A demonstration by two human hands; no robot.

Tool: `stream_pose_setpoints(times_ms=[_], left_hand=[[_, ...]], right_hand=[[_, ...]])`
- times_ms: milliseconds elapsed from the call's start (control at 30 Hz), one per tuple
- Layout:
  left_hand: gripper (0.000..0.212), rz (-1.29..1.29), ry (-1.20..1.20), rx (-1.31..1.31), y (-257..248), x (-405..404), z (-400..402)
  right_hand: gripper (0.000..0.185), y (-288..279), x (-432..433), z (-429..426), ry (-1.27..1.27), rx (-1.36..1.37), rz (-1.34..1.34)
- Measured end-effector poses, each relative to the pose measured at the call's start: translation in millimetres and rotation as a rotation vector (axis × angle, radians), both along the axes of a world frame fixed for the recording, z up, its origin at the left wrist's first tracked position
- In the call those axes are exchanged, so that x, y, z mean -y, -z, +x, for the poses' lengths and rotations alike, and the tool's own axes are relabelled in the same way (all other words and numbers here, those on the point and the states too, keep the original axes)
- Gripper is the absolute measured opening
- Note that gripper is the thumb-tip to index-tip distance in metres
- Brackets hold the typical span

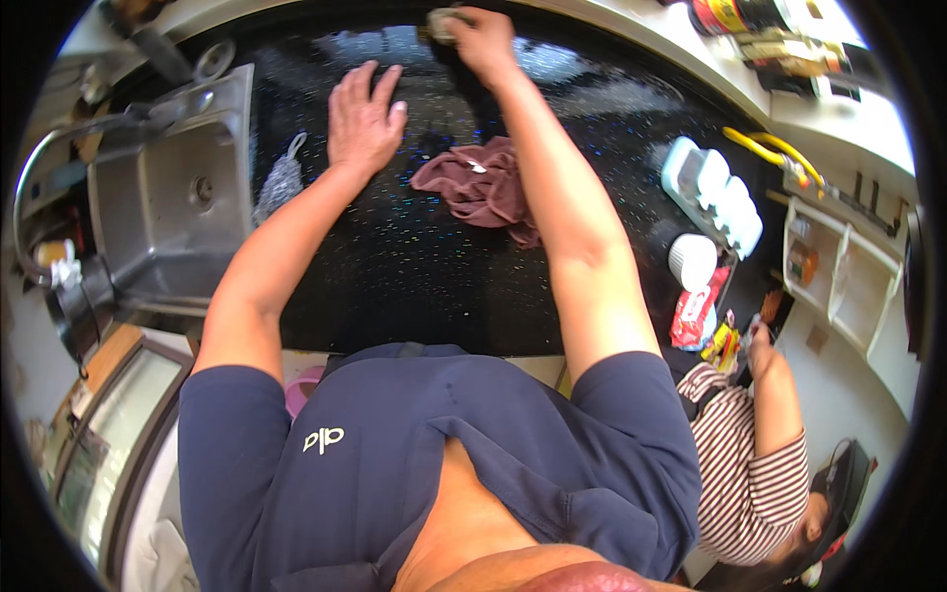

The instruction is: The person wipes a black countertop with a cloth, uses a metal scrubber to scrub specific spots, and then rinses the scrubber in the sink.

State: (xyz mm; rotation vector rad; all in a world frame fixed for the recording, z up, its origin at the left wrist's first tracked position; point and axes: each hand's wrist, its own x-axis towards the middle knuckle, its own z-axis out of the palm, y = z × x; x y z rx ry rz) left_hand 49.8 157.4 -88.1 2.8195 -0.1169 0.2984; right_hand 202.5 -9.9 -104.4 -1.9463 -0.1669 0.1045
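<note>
My right hand (484,44) reaches to the far edge of the glossy black speckled countertop (414,288) and grips a wadded pale cloth or scrubber (442,27); its exact kind is hard to tell. Palm down and with fingers apart, my left hand (365,122) rests on or just over the counter and holds nothing. A crumpled brown cloth (473,185) with a small white tag lies between my arms, partly behind my right forearm. Beside my left forearm is a grey mesh scrubber (281,181) with a hanging loop.
A stainless steel sink (170,222) with a curved faucet (33,163) borders the left side. To the right stand a light-blue rack with white containers (714,189), a white ribbed cup (693,260) and a red packet (695,314). Another person in a striped shirt (747,466) works at lower right.
</note>
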Motion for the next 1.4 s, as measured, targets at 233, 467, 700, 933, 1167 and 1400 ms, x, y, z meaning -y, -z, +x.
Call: stream_pose_setpoints(times_ms=[233,467,700,933,1167,1400], left_hand=[[0.047,-0.076,-0.021,0.053,6,-8,-7],[0.041,-1.561,-0.038,-0.309,-35,7,-13],[0.027,-1.622,-0.315,-0.276,-48,-27,-8],[0.025,-0.268,-0.395,0.416,-3,-156,71],[0.012,-0.235,-0.259,0.410,21,-98,112],[0.014,-0.465,0.224,0.299,46,86,120]], right_hand=[[0.030,-52,26,-65,-0.099,-0.538,0.935],[0.025,-69,2,-104,-0.041,-0.537,0.850],[0.032,-74,-17,-132,-0.031,-0.209,0.269],[0.032,-51,105,-151,0.257,0.239,-0.523],[0.045,-30,112,-213,0.019,0.356,-0.769],[0.042,-27,105,-207,0.100,0.404,-0.784]])
